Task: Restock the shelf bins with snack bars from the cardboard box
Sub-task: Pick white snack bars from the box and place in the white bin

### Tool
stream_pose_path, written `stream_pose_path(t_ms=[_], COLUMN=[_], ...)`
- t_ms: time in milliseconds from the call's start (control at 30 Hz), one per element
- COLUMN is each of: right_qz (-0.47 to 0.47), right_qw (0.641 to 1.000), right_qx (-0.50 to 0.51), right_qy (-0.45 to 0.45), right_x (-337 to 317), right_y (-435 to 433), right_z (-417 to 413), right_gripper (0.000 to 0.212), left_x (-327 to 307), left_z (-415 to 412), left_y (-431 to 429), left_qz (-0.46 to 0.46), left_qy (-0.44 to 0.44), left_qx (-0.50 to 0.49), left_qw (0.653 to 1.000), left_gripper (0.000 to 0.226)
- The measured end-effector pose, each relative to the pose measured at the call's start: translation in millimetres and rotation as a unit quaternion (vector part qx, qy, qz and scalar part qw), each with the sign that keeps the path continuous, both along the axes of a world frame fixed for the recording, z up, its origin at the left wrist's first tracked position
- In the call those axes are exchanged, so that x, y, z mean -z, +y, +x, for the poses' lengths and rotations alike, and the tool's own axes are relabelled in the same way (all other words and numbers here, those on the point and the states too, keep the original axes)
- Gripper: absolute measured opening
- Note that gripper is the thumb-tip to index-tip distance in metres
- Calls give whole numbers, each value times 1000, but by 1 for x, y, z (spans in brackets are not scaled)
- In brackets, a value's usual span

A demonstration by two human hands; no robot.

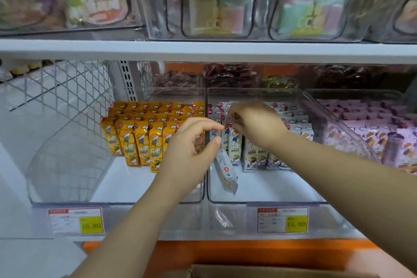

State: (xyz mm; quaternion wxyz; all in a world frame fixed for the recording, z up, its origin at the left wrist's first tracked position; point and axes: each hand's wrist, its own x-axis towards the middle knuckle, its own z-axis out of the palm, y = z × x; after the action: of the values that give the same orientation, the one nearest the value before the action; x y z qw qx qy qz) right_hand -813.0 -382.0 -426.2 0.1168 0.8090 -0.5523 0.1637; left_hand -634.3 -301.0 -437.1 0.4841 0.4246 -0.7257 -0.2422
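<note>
Bins (pixel 67 165): clr hard plastic, glossy, smooth. Snack bars (pixel 250 153): shiny plastic-film wraps w/ crimped ends. Cardboard box (pixel 270 272): brown, matt. Shelf edge (pixel 203 51): white, smooth, prob. painted metal. Mesh divider (pixel 63 88): metal wire. Price tags (pixel 75 220): paper behind clr plastic.

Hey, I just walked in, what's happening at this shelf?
A person is restocking the middle clear plastic bin. Their right hand pinches the red top of an upright white-wrapped snack bar in the front row. The left hand hovers beside it with curled fingers; whether it holds anything is unclear. A tilted white snack bar sits just below it. The brown cardboard box shows at the bottom edge.
</note>
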Motion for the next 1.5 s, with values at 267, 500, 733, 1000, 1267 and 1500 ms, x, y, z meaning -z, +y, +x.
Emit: stream_pose_path(t_ms=[267,500,733,1000,1267,1500], right_qz=[-68,310,281,159,68,45], right_qw=[997,924,941,976,997,996], right_qx=[-47,-176,-185,-92,11,6], right_qy=[-1,137,47,-115,-34,-74], right_x=[3,10,11,-10,-4,-7], right_y=[17,54,50,16,-8,9], right_z=[-9,4,6,12,12,9], right_gripper=[28,39,35,12,22,27], left_x=[-1,1,0,-2,-2,-1], left_z=[0,0,0,-1,0,0], left_y=[-1,-1,-1,0,0,0], left_qz=[0,-3,-5,-1,-4,-6], left_qy=[14,18,16,23,19,7], left_qx=[7,4,3,9,10,4], left_qw=[1000,1000,1000,1000,1000,1000], left_gripper=[29,28,29,31,32,31])
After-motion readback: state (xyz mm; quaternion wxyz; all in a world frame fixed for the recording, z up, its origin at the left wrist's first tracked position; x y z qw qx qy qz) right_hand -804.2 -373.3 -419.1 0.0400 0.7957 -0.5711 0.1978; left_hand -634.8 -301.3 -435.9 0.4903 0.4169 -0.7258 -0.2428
